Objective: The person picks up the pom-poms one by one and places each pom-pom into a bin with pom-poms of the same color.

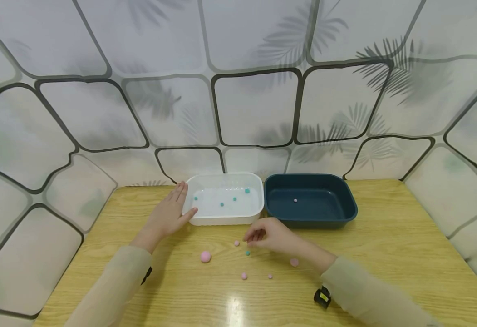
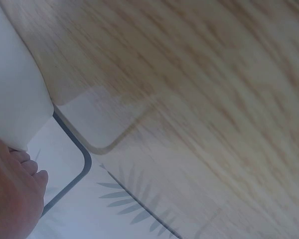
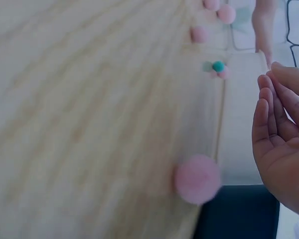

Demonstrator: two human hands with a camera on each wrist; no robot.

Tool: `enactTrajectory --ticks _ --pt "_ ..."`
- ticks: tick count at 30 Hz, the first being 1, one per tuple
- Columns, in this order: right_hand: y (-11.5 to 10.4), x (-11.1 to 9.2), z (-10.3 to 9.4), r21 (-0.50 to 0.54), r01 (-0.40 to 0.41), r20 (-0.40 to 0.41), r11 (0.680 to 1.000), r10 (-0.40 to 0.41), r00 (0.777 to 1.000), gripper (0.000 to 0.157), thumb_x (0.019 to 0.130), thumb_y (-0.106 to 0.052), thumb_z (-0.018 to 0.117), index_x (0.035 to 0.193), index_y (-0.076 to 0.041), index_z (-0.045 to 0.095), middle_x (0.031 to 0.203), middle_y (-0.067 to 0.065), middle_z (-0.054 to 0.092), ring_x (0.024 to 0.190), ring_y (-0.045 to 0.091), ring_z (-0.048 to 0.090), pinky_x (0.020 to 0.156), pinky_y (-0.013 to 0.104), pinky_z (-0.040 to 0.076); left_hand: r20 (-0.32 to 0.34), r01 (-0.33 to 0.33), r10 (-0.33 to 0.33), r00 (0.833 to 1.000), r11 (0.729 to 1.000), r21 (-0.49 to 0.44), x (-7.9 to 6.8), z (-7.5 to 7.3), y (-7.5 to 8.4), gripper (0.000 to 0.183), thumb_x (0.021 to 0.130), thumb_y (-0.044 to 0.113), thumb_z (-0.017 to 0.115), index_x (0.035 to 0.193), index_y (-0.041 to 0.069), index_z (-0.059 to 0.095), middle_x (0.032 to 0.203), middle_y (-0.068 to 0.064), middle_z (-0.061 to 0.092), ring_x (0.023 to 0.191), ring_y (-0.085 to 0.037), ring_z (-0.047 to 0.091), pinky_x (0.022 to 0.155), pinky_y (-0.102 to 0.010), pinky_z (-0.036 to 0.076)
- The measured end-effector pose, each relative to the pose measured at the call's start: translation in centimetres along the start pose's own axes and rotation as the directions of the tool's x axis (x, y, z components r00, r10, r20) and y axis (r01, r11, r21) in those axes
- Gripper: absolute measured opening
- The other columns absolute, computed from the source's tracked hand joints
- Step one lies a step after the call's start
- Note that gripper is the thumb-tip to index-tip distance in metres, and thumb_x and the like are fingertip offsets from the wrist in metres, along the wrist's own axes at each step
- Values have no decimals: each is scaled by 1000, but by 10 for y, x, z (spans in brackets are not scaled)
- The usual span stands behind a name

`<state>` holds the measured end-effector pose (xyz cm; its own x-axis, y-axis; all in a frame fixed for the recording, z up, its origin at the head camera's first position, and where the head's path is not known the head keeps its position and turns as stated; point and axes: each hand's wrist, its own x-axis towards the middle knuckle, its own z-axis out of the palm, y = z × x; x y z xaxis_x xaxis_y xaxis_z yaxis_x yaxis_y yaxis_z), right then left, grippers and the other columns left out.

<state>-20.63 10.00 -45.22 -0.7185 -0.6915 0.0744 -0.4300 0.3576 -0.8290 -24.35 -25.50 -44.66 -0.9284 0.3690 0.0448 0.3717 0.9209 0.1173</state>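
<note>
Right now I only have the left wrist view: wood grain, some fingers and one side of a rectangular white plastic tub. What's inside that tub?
Observer: The head view shows four small round teal balls lying in the rectangular white plastic tub.
Operator: What stands next to it?
Observer: On its right in the head view, a rectangular dark blue tub with one small round pink ball inside.
Operator: And where's the right hand?
Observer: In front of the tubs, close to a loose small round teal ball on the yellowish wooden table.
</note>
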Motion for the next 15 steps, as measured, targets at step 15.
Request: enactTrajectory --ticks 15 --pt "16 3 16 36 -75 72 996 73 995 10 90 -2 82 100 -2 80 88 3 77 76 -3 63 71 15 57 -9 0 0 1000 1000 -8 1 2 0 86 111 47 47 164 -13 15 174 -30 14 164 -46 17 135 -55 21"
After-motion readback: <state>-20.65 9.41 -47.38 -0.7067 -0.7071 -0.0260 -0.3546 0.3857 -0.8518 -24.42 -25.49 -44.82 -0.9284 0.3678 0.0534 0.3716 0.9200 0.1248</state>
